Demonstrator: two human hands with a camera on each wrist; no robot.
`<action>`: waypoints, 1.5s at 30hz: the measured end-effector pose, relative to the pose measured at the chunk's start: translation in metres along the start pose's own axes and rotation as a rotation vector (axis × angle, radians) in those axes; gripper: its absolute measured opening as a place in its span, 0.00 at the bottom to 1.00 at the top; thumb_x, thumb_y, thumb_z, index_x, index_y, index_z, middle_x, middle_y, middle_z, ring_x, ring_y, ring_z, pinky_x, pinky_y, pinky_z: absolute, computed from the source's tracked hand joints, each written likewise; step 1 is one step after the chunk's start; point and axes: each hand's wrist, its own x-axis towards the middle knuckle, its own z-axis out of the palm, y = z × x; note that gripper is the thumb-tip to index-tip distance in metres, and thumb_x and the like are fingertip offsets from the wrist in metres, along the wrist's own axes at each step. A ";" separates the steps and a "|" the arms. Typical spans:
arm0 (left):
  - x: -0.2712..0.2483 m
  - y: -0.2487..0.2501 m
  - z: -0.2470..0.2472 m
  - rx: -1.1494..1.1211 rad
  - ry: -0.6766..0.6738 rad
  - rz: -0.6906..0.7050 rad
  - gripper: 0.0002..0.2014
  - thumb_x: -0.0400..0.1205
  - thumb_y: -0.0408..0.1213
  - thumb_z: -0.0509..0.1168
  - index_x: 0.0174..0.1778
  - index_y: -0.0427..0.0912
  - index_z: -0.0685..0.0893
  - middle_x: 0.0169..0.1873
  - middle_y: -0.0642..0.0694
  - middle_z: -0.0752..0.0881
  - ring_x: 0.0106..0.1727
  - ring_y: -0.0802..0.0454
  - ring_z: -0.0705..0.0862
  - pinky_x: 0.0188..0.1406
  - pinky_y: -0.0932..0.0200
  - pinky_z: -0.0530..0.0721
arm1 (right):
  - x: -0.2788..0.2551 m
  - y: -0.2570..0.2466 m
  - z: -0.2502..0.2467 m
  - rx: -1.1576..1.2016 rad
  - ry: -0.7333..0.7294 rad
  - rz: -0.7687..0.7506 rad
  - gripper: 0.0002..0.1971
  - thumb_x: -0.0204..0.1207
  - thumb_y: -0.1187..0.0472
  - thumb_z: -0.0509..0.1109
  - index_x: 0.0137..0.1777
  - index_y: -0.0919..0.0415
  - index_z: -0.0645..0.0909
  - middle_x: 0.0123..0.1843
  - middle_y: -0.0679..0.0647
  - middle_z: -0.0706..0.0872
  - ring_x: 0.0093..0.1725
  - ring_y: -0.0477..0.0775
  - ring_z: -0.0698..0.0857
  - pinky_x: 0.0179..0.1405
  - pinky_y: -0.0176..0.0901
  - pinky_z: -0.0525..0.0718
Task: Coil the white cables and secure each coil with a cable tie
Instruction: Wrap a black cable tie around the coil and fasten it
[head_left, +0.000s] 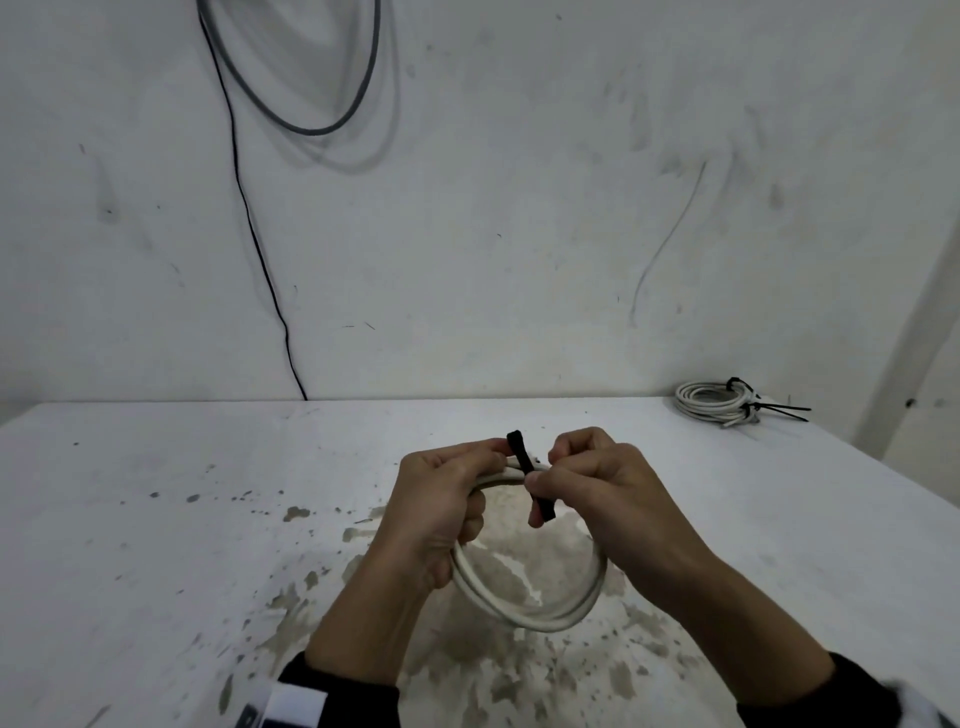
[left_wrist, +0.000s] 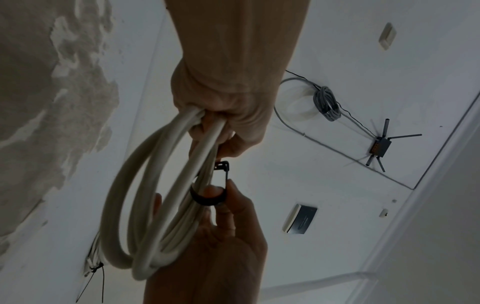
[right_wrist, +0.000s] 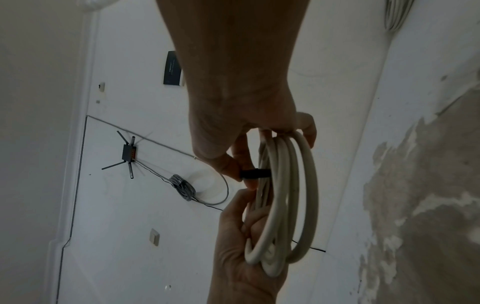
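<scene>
I hold a coil of white cable (head_left: 540, 613) above the stained table (head_left: 156, 519). My left hand (head_left: 480, 470) grips the coil's upper left side, fingers curled round the strands (left_wrist: 124, 205). A black cable tie (head_left: 530, 478) wraps across the top of the coil. My right hand (head_left: 540, 486) pinches that tie between thumb and forefinger, seen close in the right wrist view (right_wrist: 253, 173). In the left wrist view the tie (left_wrist: 207, 199) loops round the strands and round a fingertip of the right hand (left_wrist: 221, 205).
A second white coil (head_left: 714, 402) bound with black ties lies at the table's back right corner. A thin black wire (head_left: 260, 249) and a grey cable loop (head_left: 322, 127) hang on the wall behind. The table's right edge runs close to that coil.
</scene>
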 end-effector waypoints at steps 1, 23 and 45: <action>0.000 0.000 0.000 0.003 0.002 0.003 0.12 0.78 0.23 0.62 0.37 0.36 0.90 0.24 0.41 0.78 0.12 0.60 0.58 0.11 0.72 0.57 | 0.001 0.000 0.000 0.002 0.008 0.001 0.12 0.69 0.62 0.72 0.25 0.63 0.88 0.45 0.51 0.74 0.47 0.44 0.77 0.49 0.38 0.71; -0.006 -0.003 0.007 0.177 0.047 0.282 0.17 0.78 0.25 0.64 0.35 0.51 0.92 0.08 0.54 0.69 0.14 0.56 0.56 0.16 0.69 0.57 | 0.006 -0.002 0.003 0.199 0.134 0.037 0.20 0.68 0.67 0.66 0.13 0.60 0.76 0.31 0.56 0.79 0.38 0.53 0.79 0.49 0.45 0.75; -0.009 -0.005 0.008 0.330 0.031 0.494 0.12 0.78 0.27 0.66 0.47 0.46 0.91 0.08 0.57 0.74 0.12 0.61 0.61 0.16 0.68 0.63 | 0.006 -0.001 0.005 0.241 0.196 -0.040 0.20 0.68 0.70 0.63 0.15 0.66 0.69 0.25 0.54 0.72 0.36 0.49 0.75 0.40 0.42 0.72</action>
